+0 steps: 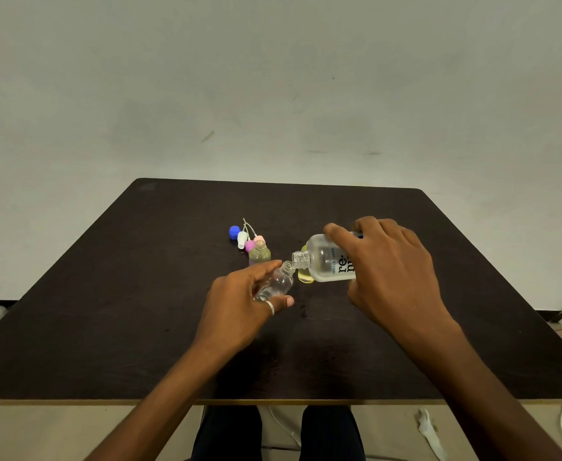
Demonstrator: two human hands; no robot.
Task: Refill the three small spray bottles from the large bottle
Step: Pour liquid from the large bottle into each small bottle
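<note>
Head view — right hand [389, 271] grips large bottle [326, 261], filling clear bottle [278, 282] gripped by left hand [239, 301]; seemingly the last refill.

The only view comes from a wide-angle camera on the person's head, facing forward and tilted down over a dark brown square wooden table [106, 327]. It sits above the table's near edge, so the dark-trousered legs [226, 430] and pale beige floor [73, 434] show at the bottom. Both forearms run up from the bottom of the frame to mid-table. The left hand [239, 294] there grips a small clear plastic bottle [278, 282]. The right hand [392, 271] grips a large translucent white plastic bottle [326, 261], near enough that its larger black label print reads. A plain grey-green wall [273, 78] beyond the far edge fills the upper half.
</note>
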